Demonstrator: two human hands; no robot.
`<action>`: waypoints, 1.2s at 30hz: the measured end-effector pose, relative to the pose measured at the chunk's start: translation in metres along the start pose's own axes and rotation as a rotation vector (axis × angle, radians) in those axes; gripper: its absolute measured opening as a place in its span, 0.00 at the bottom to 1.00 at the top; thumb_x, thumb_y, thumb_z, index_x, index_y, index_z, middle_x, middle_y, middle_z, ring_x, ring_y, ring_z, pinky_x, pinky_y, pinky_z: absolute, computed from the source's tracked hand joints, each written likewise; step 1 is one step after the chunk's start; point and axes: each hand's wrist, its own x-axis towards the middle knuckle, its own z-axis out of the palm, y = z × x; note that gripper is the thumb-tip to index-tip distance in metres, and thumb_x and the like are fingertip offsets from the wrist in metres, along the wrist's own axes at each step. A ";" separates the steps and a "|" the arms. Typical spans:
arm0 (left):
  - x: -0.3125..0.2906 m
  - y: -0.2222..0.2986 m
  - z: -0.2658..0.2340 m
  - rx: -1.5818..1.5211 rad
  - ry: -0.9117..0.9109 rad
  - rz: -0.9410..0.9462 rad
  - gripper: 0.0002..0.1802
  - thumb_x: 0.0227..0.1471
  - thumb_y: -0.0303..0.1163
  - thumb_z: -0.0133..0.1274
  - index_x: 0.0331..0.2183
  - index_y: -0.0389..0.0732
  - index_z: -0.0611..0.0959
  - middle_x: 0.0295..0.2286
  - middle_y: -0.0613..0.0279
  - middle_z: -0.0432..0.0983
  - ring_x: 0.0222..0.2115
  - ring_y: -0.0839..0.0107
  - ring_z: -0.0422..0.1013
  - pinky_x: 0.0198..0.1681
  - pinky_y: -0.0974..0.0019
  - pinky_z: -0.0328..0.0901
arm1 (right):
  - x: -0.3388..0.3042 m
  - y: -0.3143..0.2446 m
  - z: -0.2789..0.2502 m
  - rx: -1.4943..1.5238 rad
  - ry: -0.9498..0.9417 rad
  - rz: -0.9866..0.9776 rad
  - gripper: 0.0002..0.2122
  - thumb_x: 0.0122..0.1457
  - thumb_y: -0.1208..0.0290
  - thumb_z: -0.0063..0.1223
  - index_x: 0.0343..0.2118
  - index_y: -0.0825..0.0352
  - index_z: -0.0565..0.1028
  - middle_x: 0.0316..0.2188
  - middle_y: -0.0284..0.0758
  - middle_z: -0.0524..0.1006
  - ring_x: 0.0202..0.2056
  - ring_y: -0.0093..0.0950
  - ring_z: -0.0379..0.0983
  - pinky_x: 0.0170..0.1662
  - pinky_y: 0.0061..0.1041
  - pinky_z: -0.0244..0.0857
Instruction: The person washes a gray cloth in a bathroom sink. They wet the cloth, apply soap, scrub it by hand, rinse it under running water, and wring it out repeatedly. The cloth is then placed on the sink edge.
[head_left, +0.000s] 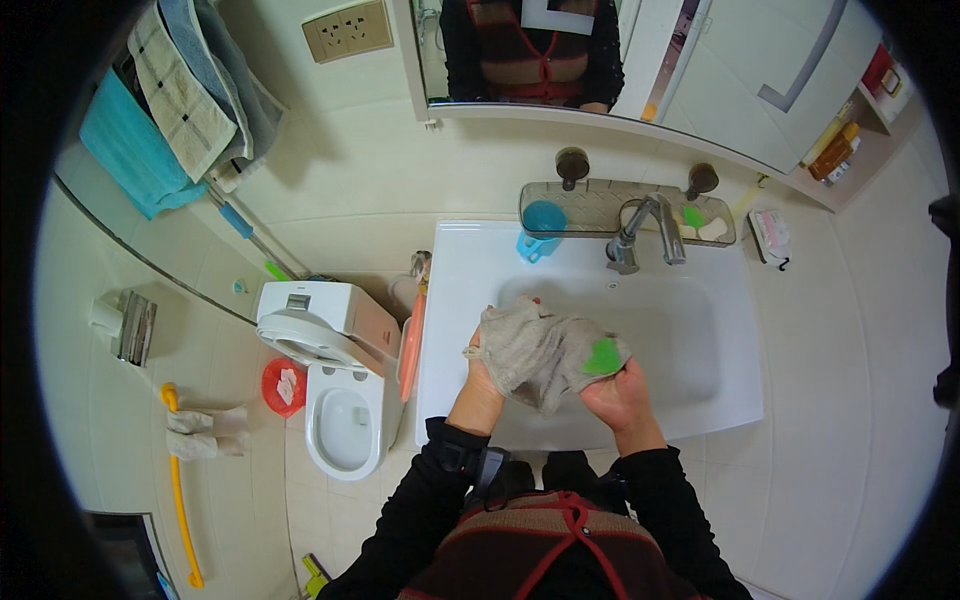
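A crumpled grey-beige cloth (535,345) is stretched between my two hands above the white washbasin (690,405). My left hand (478,392) grips its left end, with part of the fingers hidden beneath the fabric. At the right end, my right hand (618,398) is closed on the cloth's edge. A flat bright green piece (603,357) shows on the cloth by my right fingers; whether it lies loose or is fixed there I cannot tell. Behind the cloth stands the chrome faucet (648,235); no running water can be seen.
A blue cup (541,246) stands at the basin's back left, beside a tinted ledge tray (595,207) with a green leaf-shaped item (693,217). To the left are a toilet (343,415) with its lid raised and a red bin (284,388). A mirror cabinet (600,115) overhangs the back.
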 end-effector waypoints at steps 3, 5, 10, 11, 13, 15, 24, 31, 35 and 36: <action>-0.005 0.027 -0.047 0.348 -0.113 -0.051 0.29 0.56 0.47 0.35 0.54 0.39 0.65 0.53 0.52 0.61 0.55 0.57 0.56 0.61 0.52 0.45 | 0.000 0.005 0.010 -0.022 -0.030 0.029 0.20 0.64 0.65 0.28 0.54 0.71 0.61 0.56 0.41 0.62 0.58 0.36 0.56 0.63 0.36 0.45; -0.006 0.015 -0.039 0.176 0.386 -0.031 0.27 0.57 0.46 0.35 0.53 0.39 0.67 0.52 0.52 0.63 0.54 0.56 0.58 0.60 0.52 0.49 | 0.001 0.002 0.003 0.044 -0.020 0.022 0.20 0.64 0.65 0.28 0.54 0.71 0.61 0.56 0.41 0.62 0.58 0.36 0.56 0.63 0.36 0.45; -0.012 -0.006 0.009 0.041 0.250 0.089 0.26 0.57 0.44 0.34 0.52 0.40 0.68 0.51 0.51 0.64 0.52 0.53 0.61 0.57 0.50 0.55 | -0.002 0.001 0.000 0.011 -0.037 0.008 0.20 0.64 0.65 0.28 0.54 0.71 0.61 0.57 0.41 0.62 0.58 0.36 0.56 0.63 0.36 0.46; -0.014 -0.003 -0.005 0.072 0.232 0.088 0.26 0.58 0.43 0.33 0.53 0.40 0.68 0.52 0.51 0.64 0.53 0.53 0.60 0.57 0.50 0.54 | -0.001 0.002 -0.001 0.003 -0.032 0.001 0.20 0.64 0.65 0.27 0.54 0.71 0.61 0.57 0.41 0.62 0.58 0.36 0.56 0.63 0.36 0.45; -0.015 0.007 -0.038 0.134 0.185 0.096 0.26 0.58 0.43 0.32 0.54 0.41 0.67 0.52 0.51 0.63 0.54 0.53 0.58 0.58 0.50 0.52 | 0.003 0.006 0.000 -0.020 -0.052 -0.004 0.20 0.64 0.65 0.27 0.54 0.72 0.60 0.57 0.41 0.61 0.58 0.36 0.56 0.62 0.35 0.46; -0.014 0.009 -0.049 0.155 0.156 0.091 0.26 0.58 0.43 0.30 0.55 0.42 0.65 0.53 0.52 0.63 0.55 0.54 0.57 0.59 0.50 0.50 | 0.005 0.009 -0.005 -0.036 -0.088 -0.012 0.20 0.65 0.66 0.27 0.55 0.72 0.59 0.56 0.40 0.61 0.58 0.35 0.56 0.62 0.32 0.48; 0.012 -0.055 0.025 0.366 0.263 0.197 0.25 0.60 0.41 0.31 0.57 0.45 0.61 0.55 0.56 0.58 0.56 0.63 0.54 0.58 0.57 0.53 | 0.039 0.056 -0.029 -1.715 -0.024 -0.194 0.20 0.64 0.62 0.34 0.55 0.68 0.60 0.57 0.39 0.60 0.57 0.36 0.55 0.60 0.37 0.45; 0.000 -0.066 0.035 0.374 0.466 0.073 0.25 0.58 0.48 0.38 0.52 0.44 0.69 0.47 0.61 0.68 0.47 0.64 0.66 0.52 0.59 0.61 | 0.051 0.060 -0.029 -2.427 -0.094 -0.494 0.20 0.60 0.61 0.42 0.50 0.70 0.66 0.54 0.44 0.62 0.54 0.42 0.57 0.57 0.41 0.48; 0.003 -0.041 0.028 0.074 0.230 0.046 0.23 0.59 0.42 0.35 0.52 0.42 0.69 0.48 0.57 0.68 0.49 0.58 0.64 0.55 0.55 0.58 | 0.045 0.053 -0.019 -1.933 -0.128 -0.563 0.20 0.63 0.61 0.38 0.53 0.68 0.63 0.55 0.39 0.62 0.54 0.37 0.57 0.58 0.38 0.48; 0.004 -0.040 0.032 0.016 0.228 0.035 0.23 0.59 0.41 0.35 0.52 0.42 0.69 0.49 0.55 0.67 0.50 0.57 0.64 0.56 0.53 0.57 | 0.040 0.045 -0.010 -1.779 -0.129 -0.535 0.20 0.63 0.61 0.36 0.53 0.68 0.62 0.56 0.38 0.61 0.55 0.35 0.56 0.59 0.36 0.47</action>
